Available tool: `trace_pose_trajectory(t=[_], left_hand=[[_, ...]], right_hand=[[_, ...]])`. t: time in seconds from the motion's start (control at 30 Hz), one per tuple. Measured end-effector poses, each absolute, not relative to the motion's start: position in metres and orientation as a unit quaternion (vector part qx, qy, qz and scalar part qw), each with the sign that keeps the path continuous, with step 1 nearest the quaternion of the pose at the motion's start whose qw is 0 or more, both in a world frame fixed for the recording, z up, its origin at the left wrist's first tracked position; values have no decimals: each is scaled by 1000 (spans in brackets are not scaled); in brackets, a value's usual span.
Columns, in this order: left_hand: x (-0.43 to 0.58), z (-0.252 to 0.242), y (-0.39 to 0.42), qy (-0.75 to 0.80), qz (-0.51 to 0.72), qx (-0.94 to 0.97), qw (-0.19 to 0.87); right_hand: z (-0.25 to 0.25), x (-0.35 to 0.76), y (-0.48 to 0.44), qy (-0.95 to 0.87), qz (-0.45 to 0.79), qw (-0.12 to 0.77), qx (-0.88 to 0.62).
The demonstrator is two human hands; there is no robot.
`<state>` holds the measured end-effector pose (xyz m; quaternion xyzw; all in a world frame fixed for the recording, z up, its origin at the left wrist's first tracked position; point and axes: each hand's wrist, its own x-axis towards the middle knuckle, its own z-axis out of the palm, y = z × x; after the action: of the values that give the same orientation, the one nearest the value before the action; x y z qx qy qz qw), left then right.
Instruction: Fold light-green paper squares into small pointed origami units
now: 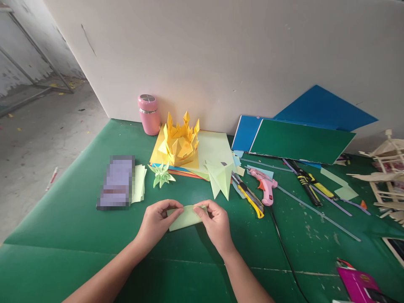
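Observation:
A folded piece of pale green paper (186, 219) is held between my two hands, just above the green tabletop. My left hand (159, 219) pinches its left end between thumb and fingers. At the other end, my right hand (216, 221) grips the upper right edge, thumb on the near face. Just beyond my hands lie a light green paper flower (161, 175) and a pointed, folded pale green paper piece (218, 179). A yellow paper crown (181, 145) stands behind them on a stack of coloured sheets (214, 145).
A pink flask (149, 115) stands by the wall. Left are a pixelated rectangular item (116, 181) and small paper slips (139, 183). Right lie a utility knife (249, 195), a corded pink glue gun (264, 184), pliers (306, 185), glue sticks (318, 214) and a magenta packet (358, 284).

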<state>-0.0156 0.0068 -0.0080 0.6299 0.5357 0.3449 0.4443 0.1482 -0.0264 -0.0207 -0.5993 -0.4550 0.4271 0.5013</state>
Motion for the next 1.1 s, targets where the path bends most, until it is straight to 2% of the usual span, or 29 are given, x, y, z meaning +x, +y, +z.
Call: trace_pose_trajectory(t=[0.7,1.1], left_hand=[[-15,-4,7,496,337,714,361],[-14,-3,6,496,315,716,377]], right_hand=[[-22,150,-25,-490,351,516,-608],[-22,152,-25,-520,312,513,-608]])
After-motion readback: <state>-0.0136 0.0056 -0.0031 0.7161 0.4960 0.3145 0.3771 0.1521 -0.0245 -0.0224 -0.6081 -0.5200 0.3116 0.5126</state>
